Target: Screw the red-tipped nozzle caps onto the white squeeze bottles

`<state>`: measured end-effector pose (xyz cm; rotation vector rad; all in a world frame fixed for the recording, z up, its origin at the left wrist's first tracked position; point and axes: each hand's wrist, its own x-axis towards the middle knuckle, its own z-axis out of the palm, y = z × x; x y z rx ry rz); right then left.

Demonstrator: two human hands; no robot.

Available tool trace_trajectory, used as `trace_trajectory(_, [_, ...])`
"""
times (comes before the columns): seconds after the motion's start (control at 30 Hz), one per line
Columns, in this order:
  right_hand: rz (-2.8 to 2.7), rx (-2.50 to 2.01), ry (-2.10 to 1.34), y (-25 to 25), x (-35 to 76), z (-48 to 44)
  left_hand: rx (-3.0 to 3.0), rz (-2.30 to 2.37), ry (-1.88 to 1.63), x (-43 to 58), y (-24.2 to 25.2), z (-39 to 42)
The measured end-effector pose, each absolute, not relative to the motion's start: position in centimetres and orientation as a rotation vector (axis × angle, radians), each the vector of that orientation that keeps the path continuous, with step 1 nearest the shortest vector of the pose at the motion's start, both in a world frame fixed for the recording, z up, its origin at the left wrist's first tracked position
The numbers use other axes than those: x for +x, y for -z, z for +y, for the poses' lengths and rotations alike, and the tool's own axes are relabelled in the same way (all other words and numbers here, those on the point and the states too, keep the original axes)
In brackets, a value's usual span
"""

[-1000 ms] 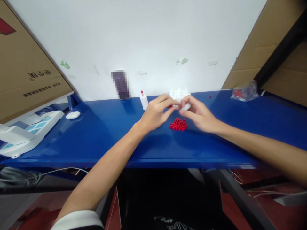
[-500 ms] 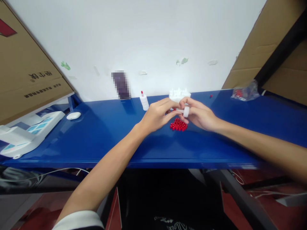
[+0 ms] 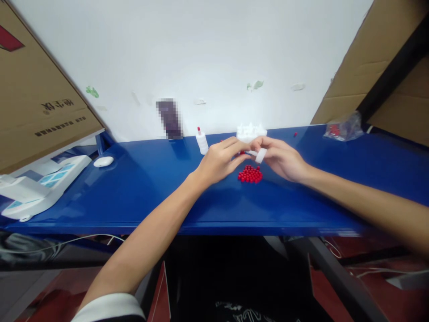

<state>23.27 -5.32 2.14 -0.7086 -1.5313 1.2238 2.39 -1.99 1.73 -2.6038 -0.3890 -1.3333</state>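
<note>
In front of me, both hands meet over the table around a white nozzle cap (image 3: pixel 260 155) with a thin spout pointing left. My right hand (image 3: pixel 284 160) is closed on this piece, fingers bent around its wide ribbed base. My left hand (image 3: pixel 221 161) pinches at the spout's tip, where a bit of a small red cap (image 3: pixel 241 153) shows between thumb and fingers. A pile of small red caps (image 3: pixel 250 174) lies just below the hands. Behind them stands a cluster of white nozzle caps (image 3: pixel 251 131), partly hidden by my fingers.
A white squeeze bottle (image 3: pixel 202 143) with a red tip stands left of my hands. A clear bag (image 3: pixel 343 128) with red pieces lies at the far right. One loose red cap (image 3: pixel 295 134) is near the wall. Leftward are a white oval case (image 3: pixel 103 162) and a white device (image 3: pixel 50 183).
The nozzle cap's base has tilted in my right hand, and the right fingers have curled slightly upward. My left hand stays nearly in place.
</note>
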Motion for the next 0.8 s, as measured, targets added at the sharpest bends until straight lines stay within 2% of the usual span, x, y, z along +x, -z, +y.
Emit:
trace_trajectory(0.4, [-1.454, -0.678, -1.522, -2.01, 23.38, -5.38, -2.485, -0.256, 1.290, 2.58, -1.47, -1.99])
trace_trajectory(0.8, [-1.407, -0.651, -1.412, -1.82, 23.51, -5.06, -2.507, -0.386, 1.301, 2.57, -1.38, -2.33])
